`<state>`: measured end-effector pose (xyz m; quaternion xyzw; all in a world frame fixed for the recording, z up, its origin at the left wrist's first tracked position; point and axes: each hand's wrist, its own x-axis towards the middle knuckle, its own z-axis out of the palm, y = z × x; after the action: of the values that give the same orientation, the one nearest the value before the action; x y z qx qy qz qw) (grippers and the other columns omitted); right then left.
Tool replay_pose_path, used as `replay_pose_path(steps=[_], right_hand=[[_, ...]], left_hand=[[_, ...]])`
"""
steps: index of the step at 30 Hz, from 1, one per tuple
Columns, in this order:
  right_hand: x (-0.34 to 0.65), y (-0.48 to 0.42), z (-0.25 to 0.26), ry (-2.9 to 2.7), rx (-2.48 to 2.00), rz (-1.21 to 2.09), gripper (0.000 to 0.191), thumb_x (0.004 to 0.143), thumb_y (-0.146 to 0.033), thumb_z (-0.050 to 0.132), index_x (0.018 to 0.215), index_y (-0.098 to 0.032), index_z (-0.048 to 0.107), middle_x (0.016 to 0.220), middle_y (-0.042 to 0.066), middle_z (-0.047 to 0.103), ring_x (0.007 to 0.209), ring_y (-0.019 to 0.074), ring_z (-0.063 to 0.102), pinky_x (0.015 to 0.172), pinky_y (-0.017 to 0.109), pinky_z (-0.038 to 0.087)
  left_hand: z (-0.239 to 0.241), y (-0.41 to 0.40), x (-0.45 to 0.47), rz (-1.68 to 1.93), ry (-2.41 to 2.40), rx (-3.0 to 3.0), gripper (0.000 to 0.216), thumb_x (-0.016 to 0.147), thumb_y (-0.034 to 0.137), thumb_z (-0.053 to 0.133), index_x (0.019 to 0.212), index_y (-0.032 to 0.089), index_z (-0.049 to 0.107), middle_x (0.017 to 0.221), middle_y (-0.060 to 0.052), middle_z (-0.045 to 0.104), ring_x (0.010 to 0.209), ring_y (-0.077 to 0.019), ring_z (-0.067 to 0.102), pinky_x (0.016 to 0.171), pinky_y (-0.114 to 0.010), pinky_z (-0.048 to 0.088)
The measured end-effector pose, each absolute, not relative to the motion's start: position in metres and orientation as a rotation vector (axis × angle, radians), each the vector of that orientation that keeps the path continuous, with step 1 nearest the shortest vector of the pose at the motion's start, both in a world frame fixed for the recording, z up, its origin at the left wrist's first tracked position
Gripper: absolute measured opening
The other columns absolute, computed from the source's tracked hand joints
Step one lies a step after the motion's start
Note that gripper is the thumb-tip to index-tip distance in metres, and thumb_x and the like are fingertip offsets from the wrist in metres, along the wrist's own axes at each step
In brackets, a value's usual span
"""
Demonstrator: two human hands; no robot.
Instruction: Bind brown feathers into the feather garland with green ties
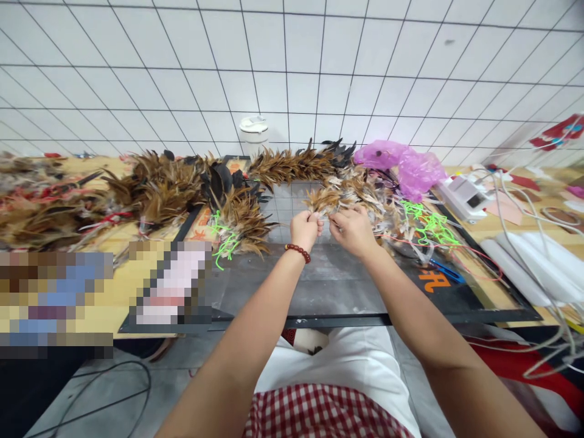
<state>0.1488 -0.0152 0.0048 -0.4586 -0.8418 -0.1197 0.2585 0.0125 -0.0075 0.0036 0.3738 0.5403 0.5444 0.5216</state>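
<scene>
small tuft of brown feathers pinched between both hands, just above the far part of the dark cutting mat, near the middle of the bench. left hand curled narrow, thumb and fingertips closed on the tuft's left end, red bead bracelet at the wrist. right hand likewise narrow, fingertips closed on the tuft from the right, nearly touching the left hand. just behind and right of the hands, a loose heap of pale and brown feathers touching the held tuft. left of the hands, a bundle of brown and black feathers on the mat's edge, bright green cord tangled beside it. more green cord on the right, blue-handled scissors near it. farther back, a pink plastic bag and a white lidded cup against the tiled wall. far left, long piles of brown feathers across the wooden bench. far right, white cables.
</scene>
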Motion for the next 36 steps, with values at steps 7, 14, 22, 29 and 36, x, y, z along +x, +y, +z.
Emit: replay_pose_path(steps=[7,14,22,29,36], right_hand=[[0.147,-0.017,0.009,-2.325,-1.28,-0.528,0.027,0.087,-0.02,0.04,0.076,-0.016,0.065,0.071,0.009,0.064,0.07,0.019,0.052,0.091,0.038,0.026],[0.145,-0.019,0.008,-2.291,-1.294,-0.357,0.025,0.086,-0.024,0.043,0.074,-0.016,0.063,0.072,0.009,0.064,0.073,0.0195,0.055,0.088,0.039,0.03],[0.139,-0.004,-0.005,-1.469,-1.257,0.813,0.031,0.07,-0.034,0.062,0.095,-0.016,0.059,0.073,0.0,0.058,0.059,0.0119,0.051,0.06,0.026,0.042],[0.134,-0.01,0.005,-1.29,-1.05,1.101,0.034,0.062,-0.046,0.073,0.063,-0.016,0.059,0.056,-0.003,0.053,0.051,0.007,0.043,0.05,0.022,0.035],[0.141,0.0,-0.007,-1.328,-1.116,0.921,0.035,0.064,-0.047,0.072,0.058,-0.016,0.057,0.055,-0.003,0.053,0.052,0.0088,0.045,0.053,0.023,0.038]], left_hand=[[0.003,-0.01,0.015,1.251,1.272,0.901,0.017,0.079,0.016,0.056,0.062,0.013,0.054,0.053,-0.001,0.057,0.042,-0.0075,0.051,0.043,-0.019,0.038],[0.004,-0.012,0.016,1.217,1.224,0.855,0.019,0.078,0.016,0.058,0.06,0.013,0.052,0.051,0.001,0.055,0.042,-0.0057,0.049,0.043,-0.017,0.036],[0.01,-0.012,0.013,1.269,1.069,0.686,0.018,0.08,0.016,0.057,0.064,0.013,0.049,0.054,0.002,0.053,0.043,-0.0037,0.045,0.043,-0.016,0.034],[0.01,-0.015,0.016,1.256,1.055,0.8,0.019,0.083,0.015,0.052,0.064,0.012,0.052,0.054,0.002,0.053,0.042,-0.0046,0.046,0.043,-0.018,0.035],[0.012,-0.019,0.015,1.063,1.021,0.831,0.016,0.082,0.018,0.056,0.067,0.01,0.056,0.054,-0.001,0.056,0.044,-0.0061,0.049,0.045,-0.019,0.039]])
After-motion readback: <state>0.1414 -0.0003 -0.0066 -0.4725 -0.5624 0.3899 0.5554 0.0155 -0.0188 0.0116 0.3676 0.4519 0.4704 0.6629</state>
